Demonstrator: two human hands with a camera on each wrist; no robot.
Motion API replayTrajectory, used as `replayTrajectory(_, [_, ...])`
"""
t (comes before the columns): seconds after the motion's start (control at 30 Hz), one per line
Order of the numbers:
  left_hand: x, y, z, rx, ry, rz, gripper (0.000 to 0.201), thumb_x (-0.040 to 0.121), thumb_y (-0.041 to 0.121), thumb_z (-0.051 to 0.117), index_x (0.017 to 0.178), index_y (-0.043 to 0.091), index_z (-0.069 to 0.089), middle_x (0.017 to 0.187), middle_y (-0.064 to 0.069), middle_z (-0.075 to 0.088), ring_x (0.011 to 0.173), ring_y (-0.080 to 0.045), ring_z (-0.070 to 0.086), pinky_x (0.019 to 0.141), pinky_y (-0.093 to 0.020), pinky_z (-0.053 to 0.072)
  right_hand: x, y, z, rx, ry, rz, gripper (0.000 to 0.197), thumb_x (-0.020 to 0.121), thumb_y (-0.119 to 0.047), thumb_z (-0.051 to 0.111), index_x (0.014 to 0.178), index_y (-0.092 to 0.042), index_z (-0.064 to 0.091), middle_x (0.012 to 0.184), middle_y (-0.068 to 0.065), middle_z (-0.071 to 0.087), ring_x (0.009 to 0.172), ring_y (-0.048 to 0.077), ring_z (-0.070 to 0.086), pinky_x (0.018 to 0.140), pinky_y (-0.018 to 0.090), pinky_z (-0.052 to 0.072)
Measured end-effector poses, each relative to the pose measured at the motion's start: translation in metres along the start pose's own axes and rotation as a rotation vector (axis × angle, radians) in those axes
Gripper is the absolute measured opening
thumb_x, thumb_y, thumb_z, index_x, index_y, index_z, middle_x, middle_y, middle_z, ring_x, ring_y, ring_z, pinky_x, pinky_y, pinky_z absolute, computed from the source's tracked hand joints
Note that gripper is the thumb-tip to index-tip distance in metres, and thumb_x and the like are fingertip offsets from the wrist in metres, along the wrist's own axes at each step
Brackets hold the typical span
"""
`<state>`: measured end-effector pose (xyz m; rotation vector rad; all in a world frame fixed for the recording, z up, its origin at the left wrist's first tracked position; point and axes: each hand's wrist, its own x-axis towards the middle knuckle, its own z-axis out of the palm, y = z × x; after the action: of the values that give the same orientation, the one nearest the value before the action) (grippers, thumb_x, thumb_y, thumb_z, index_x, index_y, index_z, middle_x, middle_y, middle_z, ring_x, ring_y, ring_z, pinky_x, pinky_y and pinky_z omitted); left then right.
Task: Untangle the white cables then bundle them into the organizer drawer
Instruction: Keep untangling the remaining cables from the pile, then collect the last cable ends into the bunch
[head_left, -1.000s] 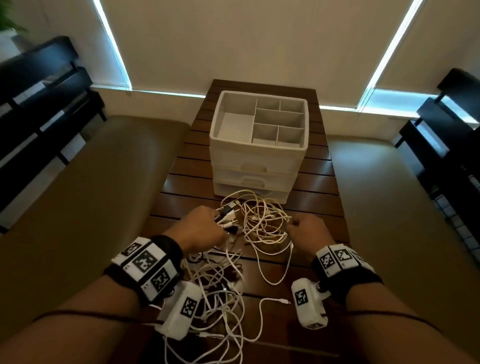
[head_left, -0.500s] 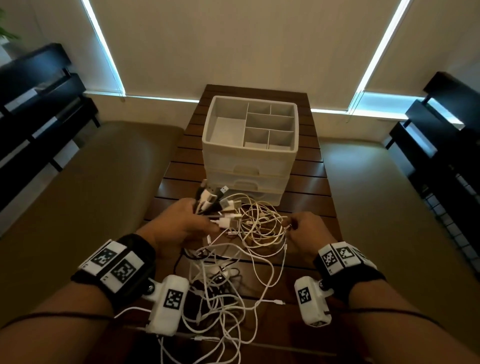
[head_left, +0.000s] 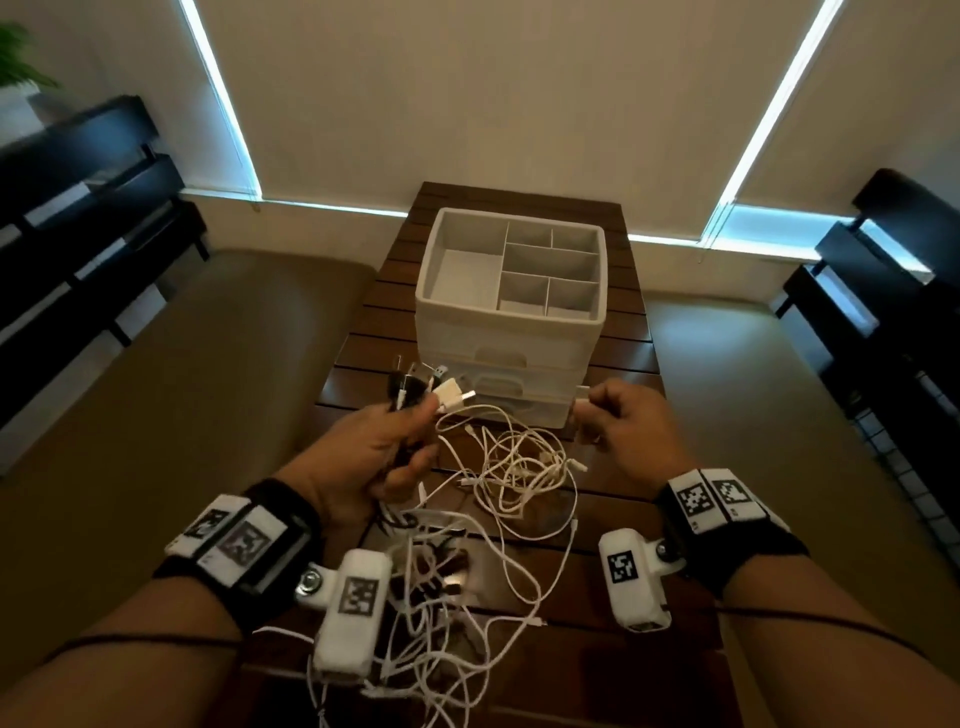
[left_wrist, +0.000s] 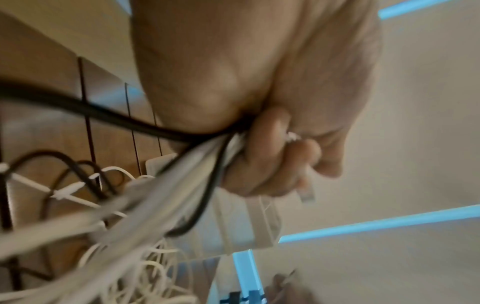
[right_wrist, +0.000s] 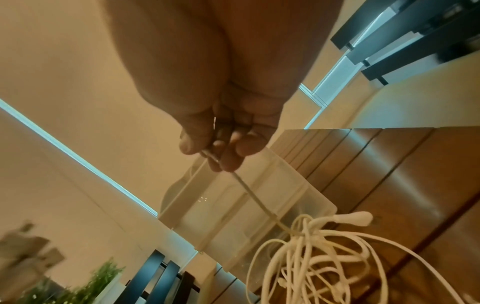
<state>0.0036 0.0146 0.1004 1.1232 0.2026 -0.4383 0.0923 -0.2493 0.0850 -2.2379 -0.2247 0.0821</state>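
Observation:
A tangle of white cables (head_left: 519, 467) lies on the dark slatted table (head_left: 613, 499), mixed with a few black ones. My left hand (head_left: 384, 441) is raised off the table and grips a bunch of cable ends (head_left: 431, 389), white and black plugs sticking up from the fist (left_wrist: 262, 156). My right hand (head_left: 618, 415) pinches one white cable end (head_left: 582, 402), whose cord (right_wrist: 259, 201) runs down into the knot (right_wrist: 311, 230). The white organizer (head_left: 511, 322) stands just beyond both hands, its top tray divided into compartments, its drawers pushed in.
Tan cushioned seats (head_left: 171, 426) flank the narrow table on both sides. Dark slatted benches (head_left: 78, 208) stand at the far left and far right. More loose cable (head_left: 441, 623) trails toward the table's near end between my wrists.
Both hands have risen from the table and moved apart. The left lifted its bunch of plugs; the right drew one white cable end up and to the right.

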Motion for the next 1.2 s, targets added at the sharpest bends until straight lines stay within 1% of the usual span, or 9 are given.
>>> replayTrajectory(0.13, [0.015,-0.01,0.011,0.045,0.15,0.098,0.018,0.079,0.027,0.068,0.074,0.016,0.054,0.055,0.002,0.037,0.036,-0.005,0.027,0.032,-0.015,0.021,0.0,-0.02,-0.009,0.053,0.045,-0.048,0.014,0.091,-0.024,0.063,0.077,-0.022,0.06,0.068,-0.008,0.066,0.058,-0.002,0.06,0.052,0.01,0.043])
replayTrajectory(0.2, [0.022,-0.012,0.015,0.01,0.17,0.088,0.023,0.084,0.035,0.064,0.074,0.015,0.057,0.056,0.001,0.042,0.036,-0.005,0.027,0.031,-0.016,0.022,-0.001,-0.03,-0.01,0.104,0.033,-0.043,0.014,0.092,-0.025,0.061,0.079,-0.02,0.058,0.069,-0.005,0.067,0.055,-0.003,0.059,0.048,0.008,0.043])
replayTrajectory(0.37, [0.036,-0.016,0.033,0.039,0.163,0.066,0.046,0.085,0.055,0.054,0.108,0.019,0.072,0.055,0.003,0.04,0.04,-0.006,0.024,0.034,-0.017,0.019,-0.006,-0.042,0.0,0.246,-0.085,0.028,0.012,0.086,-0.008,0.068,0.084,-0.016,0.059,0.083,0.009,0.071,0.077,0.024,0.07,0.071,0.037,0.058])
replayTrajectory(0.5, [0.041,-0.019,0.047,-0.014,0.138,0.051,0.043,0.087,0.048,0.056,0.113,0.016,0.07,0.057,0.002,0.038,0.04,-0.005,0.023,0.035,-0.017,0.02,-0.011,-0.045,0.017,0.286,-0.04,0.053,0.02,0.08,-0.008,0.074,0.079,-0.018,0.058,0.077,0.004,0.069,0.069,0.018,0.068,0.068,0.036,0.057])
replayTrajectory(0.7, [0.045,-0.021,0.059,-0.101,0.153,0.065,0.02,0.092,0.03,0.061,0.088,0.015,0.074,0.06,-0.001,0.042,0.037,-0.005,0.029,0.032,-0.017,0.023,-0.013,-0.053,0.027,0.249,0.113,0.021,0.033,0.073,-0.016,0.082,0.071,-0.02,0.049,0.075,0.007,0.061,0.065,0.017,0.057,0.059,0.031,0.049])
replayTrajectory(0.77, [0.046,-0.022,0.059,-0.121,0.151,0.067,0.02,0.093,0.027,0.061,0.095,0.012,0.074,0.06,0.0,0.043,0.038,-0.005,0.029,0.032,-0.017,0.023,-0.014,-0.054,0.03,0.321,0.134,0.043,0.035,0.071,-0.019,0.083,0.072,-0.018,0.048,0.075,0.013,0.061,0.068,0.022,0.063,0.062,0.038,0.054])
replayTrajectory(0.83, [0.048,-0.023,0.058,-0.183,0.144,0.063,0.023,0.094,0.029,0.06,0.103,0.009,0.067,0.062,0.0,0.045,0.04,-0.004,0.029,0.032,-0.016,0.022,-0.015,-0.055,0.034,0.314,0.122,0.078,0.034,0.074,-0.025,0.081,0.075,-0.018,0.047,0.071,0.007,0.056,0.063,0.015,0.057,0.056,0.029,0.049])
replayTrajectory(0.97, [0.052,-0.023,0.053,-0.294,0.106,0.052,0.024,0.093,0.034,0.06,0.084,0.013,0.062,0.066,0.001,0.049,0.047,-0.005,0.031,0.034,-0.015,0.022,-0.016,-0.054,0.043,0.25,-0.029,0.068,0.03,0.082,-0.038,0.072,0.081,-0.017,0.051,0.072,-0.002,0.057,0.063,0.011,0.05,0.057,0.025,0.044])
replayTrajectory(1.2, [0.05,-0.021,0.054,-0.271,0.197,0.073,0.028,0.097,0.035,0.052,0.087,0.009,0.055,0.058,0.0,0.05,0.041,-0.007,0.035,0.036,-0.017,0.029,-0.012,-0.031,0.049,0.167,-0.333,0.044,0.013,0.082,-0.024,0.071,0.075,-0.027,0.061,0.085,0.006,0.072,0.085,0.026,0.068,0.084,0.052,0.054])
